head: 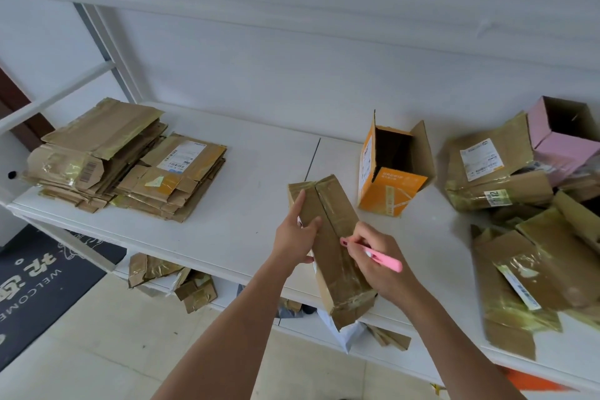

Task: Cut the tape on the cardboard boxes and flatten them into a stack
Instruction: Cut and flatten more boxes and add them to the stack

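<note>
A long brown taped cardboard box (pixel 337 256) lies on the white table (pixel 246 191), reaching over the front edge. My left hand (pixel 297 235) grips its left side, index finger stretched along the top. My right hand (pixel 380 265) holds a pink cutter (pixel 378 255) with its tip on the tape seam near the box's middle. A stack of flattened boxes (pixel 120 159) lies at the table's left. An open orange box (pixel 391 169) stands upright behind the brown one.
A heap of taped brown boxes (pixel 526 230) and a pink open box (pixel 565 136) fill the right side. Cardboard scraps (pixel 172 279) lie on a lower shelf. A dark welcome mat (pixel 35 282) covers the floor at left.
</note>
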`<state>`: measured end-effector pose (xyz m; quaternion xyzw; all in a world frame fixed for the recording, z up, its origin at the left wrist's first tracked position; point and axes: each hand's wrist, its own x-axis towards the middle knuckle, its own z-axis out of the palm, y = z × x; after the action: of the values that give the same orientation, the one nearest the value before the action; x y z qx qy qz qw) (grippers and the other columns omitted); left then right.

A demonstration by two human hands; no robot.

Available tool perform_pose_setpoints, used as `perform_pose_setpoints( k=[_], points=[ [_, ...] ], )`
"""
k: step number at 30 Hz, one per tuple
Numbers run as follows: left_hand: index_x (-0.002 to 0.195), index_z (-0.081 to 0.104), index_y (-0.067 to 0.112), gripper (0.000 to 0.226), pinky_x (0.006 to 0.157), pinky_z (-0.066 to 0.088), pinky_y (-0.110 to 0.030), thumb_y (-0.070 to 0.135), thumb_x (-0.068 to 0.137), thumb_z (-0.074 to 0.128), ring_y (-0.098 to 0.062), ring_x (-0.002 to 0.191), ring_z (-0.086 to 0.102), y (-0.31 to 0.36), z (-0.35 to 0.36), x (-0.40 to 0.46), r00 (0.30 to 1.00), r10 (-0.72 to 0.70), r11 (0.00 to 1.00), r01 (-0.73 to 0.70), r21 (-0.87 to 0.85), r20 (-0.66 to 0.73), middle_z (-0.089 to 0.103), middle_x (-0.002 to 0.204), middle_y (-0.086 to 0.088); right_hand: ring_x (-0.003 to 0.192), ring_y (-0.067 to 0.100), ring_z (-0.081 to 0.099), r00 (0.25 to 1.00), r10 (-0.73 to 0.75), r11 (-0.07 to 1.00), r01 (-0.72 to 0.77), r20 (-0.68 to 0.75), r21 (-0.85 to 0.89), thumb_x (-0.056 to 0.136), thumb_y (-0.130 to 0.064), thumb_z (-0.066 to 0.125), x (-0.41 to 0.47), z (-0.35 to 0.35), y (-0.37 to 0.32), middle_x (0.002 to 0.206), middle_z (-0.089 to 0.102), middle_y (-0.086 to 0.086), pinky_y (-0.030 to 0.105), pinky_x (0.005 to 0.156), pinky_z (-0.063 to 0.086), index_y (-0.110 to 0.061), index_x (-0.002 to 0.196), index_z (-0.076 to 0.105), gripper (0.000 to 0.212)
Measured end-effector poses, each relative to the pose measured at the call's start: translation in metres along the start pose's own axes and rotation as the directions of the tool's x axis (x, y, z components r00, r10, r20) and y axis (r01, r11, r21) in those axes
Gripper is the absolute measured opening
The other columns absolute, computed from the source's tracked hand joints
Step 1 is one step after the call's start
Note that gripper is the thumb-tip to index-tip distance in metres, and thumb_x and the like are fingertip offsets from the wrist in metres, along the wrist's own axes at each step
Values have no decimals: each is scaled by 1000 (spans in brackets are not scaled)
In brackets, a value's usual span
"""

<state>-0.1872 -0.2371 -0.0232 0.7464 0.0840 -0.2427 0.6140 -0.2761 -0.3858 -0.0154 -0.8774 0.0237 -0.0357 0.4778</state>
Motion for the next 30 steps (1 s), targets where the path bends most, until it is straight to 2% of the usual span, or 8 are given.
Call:
perform_pose_setpoints(
  k=[4,9,14,21,23,25,27,30],
  points=[
    [145,28,56,64,64,62,-40,25,98,58,-14,86,69,1,3,0,1000,0,1000,0,8,-19,65,105,3,49,5,41,999,-52,999,52,-2,-14,98,-10,53,-26,-1,-1,57,44,-7,18,48,32,-15,73,42,27],
    [147,27,54,64,65,62,-42,23,99,57,-15,85,69,3,6,-1,1000,7,1000,-6,27,-26,60,98,13,52,13,41,985,-163,987,161,-59,-30,98,-25,43,-53,-3,0,60,37,-2,45,63,52,-21,72,35,28],
    [149,25,51,65,63,62,-44,22,99,56,-19,86,70,6,10,-2,999,18,998,-16,66,-32,62,99,11,59,7,39,970,-210,977,203,-120,-72,99,-22,44,-78,1,4,65,37,-8,15,57,31,-31,73,33,29],
    [150,23,50,66,62,62,-44,22,100,55,-23,92,69,5,14,4,999,7,997,-3,83,-50,64,114,-1,59,5,48,955,-172,983,151,-240,-106,94,-28,48,-118,1,25,67,44,-13,12,56,36,-44,80,41,23],
    [151,20,48,69,68,62,-45,23,99,56,-25,100,66,7,14,7,999,4,994,0,112,-34,58,123,-1,51,6,52,945,-87,996,93,-316,5,92,-20,56,-131,-5,34,59,49,-14,25,57,49,-38,75,47,26],
    [154,13,43,78,86,56,-45,25,96,61,-31,120,54,12,14,14,998,59,966,-51,253,-27,37,147,-7,51,13,58,898,29,988,42,-440,151,94,-14,61,-138,-13,36,57,59,-7,32,57,51,-30,78,54,23],
    [156,3,34,92,108,39,-48,27,91,68,-35,143,26,21,10,22,992,122,870,-92,485,-31,0,162,-8,62,16,64,816,156,959,8,-556,282,93,-11,63,-136,-18,39,66,66,4,32,60,53,-21,89,58,12],
    [156,-2,31,100,119,14,-59,33,87,71,-29,150,-4,32,3,31,987,151,731,-148,666,54,-12,164,1,80,16,69,779,217,944,-13,-588,331,91,-20,58,-120,-16,39,84,71,4,35,73,55,-16,97,54,8]
  ],
)
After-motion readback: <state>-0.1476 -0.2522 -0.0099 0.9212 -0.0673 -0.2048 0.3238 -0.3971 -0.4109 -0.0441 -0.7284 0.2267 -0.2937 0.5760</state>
